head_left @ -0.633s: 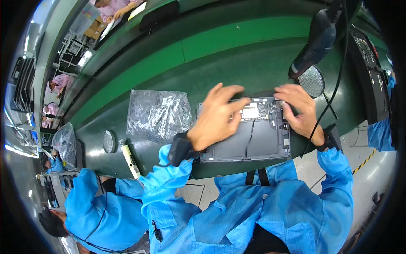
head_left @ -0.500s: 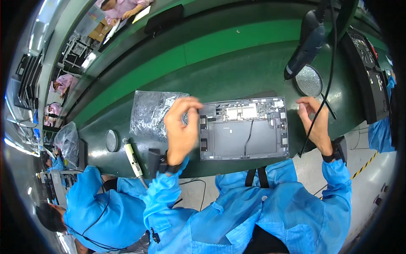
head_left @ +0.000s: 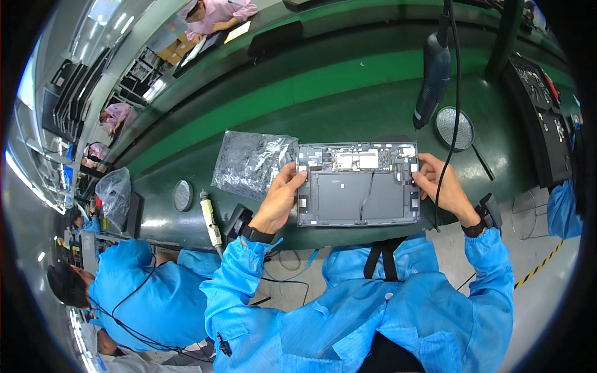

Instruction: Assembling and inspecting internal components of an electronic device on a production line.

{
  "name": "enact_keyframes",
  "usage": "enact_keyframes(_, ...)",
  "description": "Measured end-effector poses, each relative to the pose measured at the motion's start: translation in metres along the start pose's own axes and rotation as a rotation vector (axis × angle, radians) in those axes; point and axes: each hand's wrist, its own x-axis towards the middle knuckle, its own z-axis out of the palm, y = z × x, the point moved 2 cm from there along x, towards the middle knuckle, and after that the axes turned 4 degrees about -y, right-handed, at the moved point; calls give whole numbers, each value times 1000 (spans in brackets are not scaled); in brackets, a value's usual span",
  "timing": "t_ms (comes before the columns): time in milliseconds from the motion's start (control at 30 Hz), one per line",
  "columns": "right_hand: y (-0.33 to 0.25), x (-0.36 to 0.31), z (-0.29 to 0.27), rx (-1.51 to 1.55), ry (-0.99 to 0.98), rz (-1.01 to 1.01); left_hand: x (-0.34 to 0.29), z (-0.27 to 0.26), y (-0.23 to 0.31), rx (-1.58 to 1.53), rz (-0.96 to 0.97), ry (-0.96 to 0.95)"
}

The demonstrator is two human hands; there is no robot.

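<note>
An opened laptop base (head_left: 339, 199) lies on the green bench in front of me, its inside facing up. A green-and-silver circuit board (head_left: 357, 160) runs along its far side. A thin black cable (head_left: 368, 198) crosses the flat dark panel below. My left hand (head_left: 278, 200) pinches the base's left edge between thumb and fingers. At the right edge, my right hand (head_left: 445, 189) grips in the same way, its fingers partly under the rim. A crumpled clear plastic bag (head_left: 252, 163) lies just beyond my left hand.
A dark power screwdriver (head_left: 433, 81) hangs above the bench, its black cord dropping past my right hand. Round dishes (head_left: 455, 128) stand at both sides. A cream electric screwdriver (head_left: 211, 225) lies left. A black parts tray (head_left: 540, 124) stands right; a blue-clad co-worker (head_left: 146, 289) sits left.
Both hands have come in from beside and above the laptop base and closed on its left and right edges. My view has shifted slightly, and the hanging screwdriver now hangs more upright.
</note>
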Motion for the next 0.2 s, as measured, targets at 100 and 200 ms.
enact_keyframes(100,-1,5,3,117,-9,-8,-3,7,7,-162,61,-3)
enact_keyframes(200,-13,11,0,27,11,-27,-9,-2,11,-186,131,-26)
